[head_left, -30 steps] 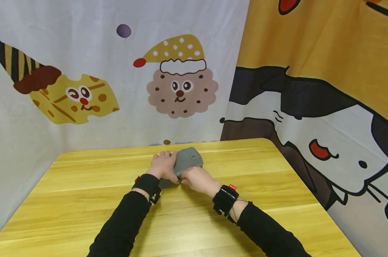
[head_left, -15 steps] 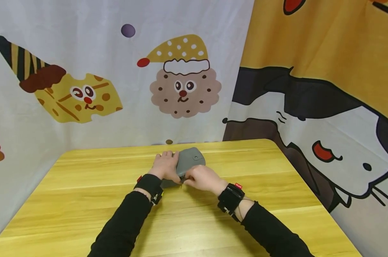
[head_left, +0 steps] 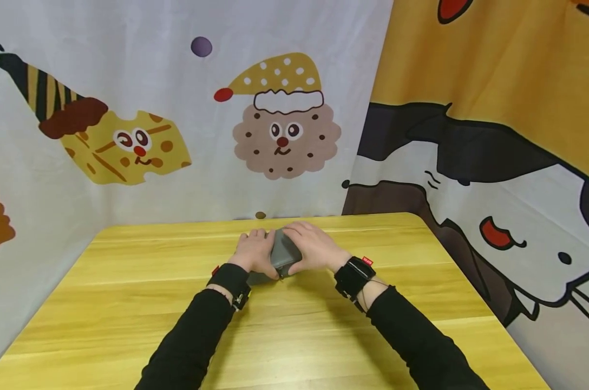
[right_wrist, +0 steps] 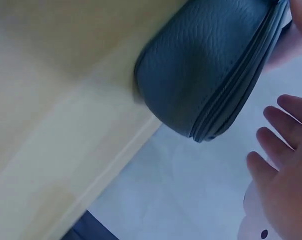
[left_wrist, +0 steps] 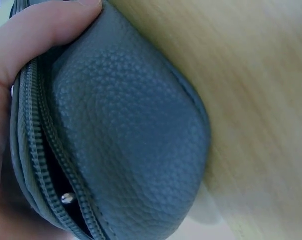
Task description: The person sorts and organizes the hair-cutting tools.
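Observation:
A grey leather zip pouch (head_left: 283, 252) sits near the table's far edge between the two hands. My left hand (head_left: 255, 252) grips its left side, with the thumb (left_wrist: 45, 35) pressed on the pebbled leather in the left wrist view. There the zipper (left_wrist: 38, 145) is partly parted, and a small shiny metal bead (left_wrist: 67, 198) shows in the dark gap. My right hand (head_left: 316, 249) is at the pouch's right side, thumb toward the front corner. In the right wrist view its fingers (right_wrist: 273, 145) are spread and extended, apart from the leather.
The wooden table (head_left: 285, 336) ends just behind the pouch. A white curtain (head_left: 211, 184) with cartoon prints hangs behind it, and a yellow and black-and-white printed curtain (head_left: 509, 141) stands to the right.
My right hand has left its pinch at the pouch's front zip end and spread over the right side. The left hand keeps its hold. The head view has shifted slightly left.

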Available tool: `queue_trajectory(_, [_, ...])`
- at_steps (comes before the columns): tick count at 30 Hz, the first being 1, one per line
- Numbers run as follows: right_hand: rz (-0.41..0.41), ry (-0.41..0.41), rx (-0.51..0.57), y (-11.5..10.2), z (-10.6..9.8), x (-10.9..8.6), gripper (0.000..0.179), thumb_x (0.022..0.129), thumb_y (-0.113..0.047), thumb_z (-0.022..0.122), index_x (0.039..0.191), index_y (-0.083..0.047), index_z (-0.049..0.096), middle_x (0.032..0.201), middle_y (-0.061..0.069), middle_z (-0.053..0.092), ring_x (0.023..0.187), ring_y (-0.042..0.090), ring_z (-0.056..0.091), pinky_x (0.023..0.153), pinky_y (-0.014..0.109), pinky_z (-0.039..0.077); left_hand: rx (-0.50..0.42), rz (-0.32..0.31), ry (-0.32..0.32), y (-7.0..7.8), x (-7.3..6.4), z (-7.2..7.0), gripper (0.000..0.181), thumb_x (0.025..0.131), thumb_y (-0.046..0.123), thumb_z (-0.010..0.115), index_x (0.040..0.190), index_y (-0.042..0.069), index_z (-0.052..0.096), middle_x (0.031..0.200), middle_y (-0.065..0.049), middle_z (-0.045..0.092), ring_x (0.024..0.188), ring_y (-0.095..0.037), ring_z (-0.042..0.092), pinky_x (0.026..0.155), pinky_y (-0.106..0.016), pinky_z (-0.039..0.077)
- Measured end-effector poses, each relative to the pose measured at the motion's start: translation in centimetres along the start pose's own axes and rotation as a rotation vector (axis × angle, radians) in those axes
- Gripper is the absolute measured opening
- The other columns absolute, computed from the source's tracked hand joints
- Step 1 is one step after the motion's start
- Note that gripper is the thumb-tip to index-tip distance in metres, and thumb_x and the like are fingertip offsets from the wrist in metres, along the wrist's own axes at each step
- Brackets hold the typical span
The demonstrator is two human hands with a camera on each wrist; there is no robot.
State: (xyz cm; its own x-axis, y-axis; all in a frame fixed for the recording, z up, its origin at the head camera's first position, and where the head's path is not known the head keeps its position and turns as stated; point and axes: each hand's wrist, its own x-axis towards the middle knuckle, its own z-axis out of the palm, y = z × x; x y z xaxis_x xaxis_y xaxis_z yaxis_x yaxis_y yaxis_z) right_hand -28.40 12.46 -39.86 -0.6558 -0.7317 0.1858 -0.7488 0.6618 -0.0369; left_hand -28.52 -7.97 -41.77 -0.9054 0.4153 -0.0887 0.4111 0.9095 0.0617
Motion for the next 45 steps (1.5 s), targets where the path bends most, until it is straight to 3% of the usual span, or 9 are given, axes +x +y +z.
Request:
queue_trajectory(9, [0.043, -0.262, -0.116, 0.9, -0.1, 2.4, 0.121, 0.067, -0.065, 0.082, 0.154, 0.0, 0.028, 0.159, 0.017, 0.029, 0.148, 0.033, 0.021, 0.12, 0.04, 0.018, 0.006, -0.002, 0.014, -0.1, 0.1, 0.0, 0.124, 0.061, 0.063, 0.085, 0.156, 0.006, 0.028, 0.142, -0.021, 0.043, 0.127, -0.038, 0.042, 0.1, -0.057, 0.036])
queue_trajectory(21, [0.031, -0.424, -0.054, 1.7, 0.0, 3.7, 0.131, 0.067, -0.068, 0.08, 0.157, 0.001, 0.015, 0.162, 0.018, 0.017, 0.15, 0.029, 0.015, 0.12, 0.037, 0.016, 0.016, -0.002, 0.013, 0.0, 0.3, 0.4, 0.125, 0.06, 0.065, 0.084, 0.156, 0.007, 0.027, 0.142, -0.019, 0.044, 0.126, -0.036, 0.042, 0.1, -0.055, 0.036])
queue_trajectory(35, [0.019, -0.454, -0.103, 1.3, 0.1, 4.6, 0.129, 0.066, -0.069, 0.08, 0.157, -0.001, 0.019, 0.161, 0.016, 0.022, 0.148, 0.029, 0.022, 0.12, 0.038, 0.019, -0.023, 0.029, 0.02, -0.6, -0.3, 0.3, 0.124, 0.062, 0.062, 0.085, 0.157, 0.007, 0.026, 0.144, -0.021, 0.041, 0.129, -0.039, 0.04, 0.102, -0.058, 0.034])
queue_trajectory(45, [0.021, -0.444, 0.008, 2.2, 0.5, 4.3, 0.124, 0.07, -0.063, 0.081, 0.157, -0.002, 0.018, 0.162, 0.016, 0.02, 0.148, 0.03, 0.019, 0.119, 0.039, 0.021, -0.142, 0.111, -0.01, -1.7, -1.5, -0.9, 0.116, 0.067, 0.053, 0.086, 0.156, 0.008, 0.029, 0.149, -0.023, 0.038, 0.133, -0.041, 0.039, 0.106, -0.059, 0.034])
